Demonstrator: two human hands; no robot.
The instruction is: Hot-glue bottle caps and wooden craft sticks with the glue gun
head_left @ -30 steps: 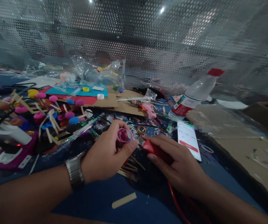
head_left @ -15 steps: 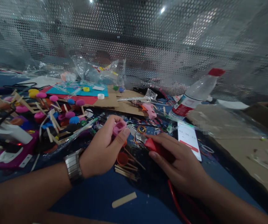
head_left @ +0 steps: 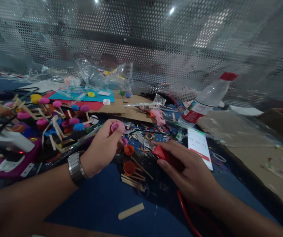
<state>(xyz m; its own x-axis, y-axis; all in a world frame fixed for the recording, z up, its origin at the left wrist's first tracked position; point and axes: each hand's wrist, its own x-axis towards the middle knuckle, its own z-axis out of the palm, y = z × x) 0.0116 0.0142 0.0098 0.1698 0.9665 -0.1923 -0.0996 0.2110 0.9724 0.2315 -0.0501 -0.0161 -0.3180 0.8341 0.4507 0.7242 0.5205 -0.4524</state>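
Note:
My left hand (head_left: 102,149), with a metal watch on the wrist, pinches a pink bottle cap (head_left: 116,126) above the blue table. A second pink cap (head_left: 124,141) shows just beside its fingers. Two orange caps on wooden sticks (head_left: 129,161) lie right of that hand. My right hand (head_left: 188,171) rests on the table with its fingers wrapped round a red glue gun (head_left: 167,156), whose metal nozzle (head_left: 147,144) points left toward the caps. A red cord (head_left: 188,214) trails from the gun toward me.
A heap of stick-and-cap models (head_left: 45,121) fills the left. A phone (head_left: 199,148) lies right of my hand, with a red-capped plastic bottle (head_left: 208,97) behind it. Cardboard (head_left: 129,110), coloured paper, plastic bags and a perforated metal wall (head_left: 141,42) stand at the back. A loose craft stick (head_left: 131,211) lies near me.
My left hand has drawn back to the left and up with the pink cap, uncovering the orange caps on sticks. The right hand with the glue gun has barely moved.

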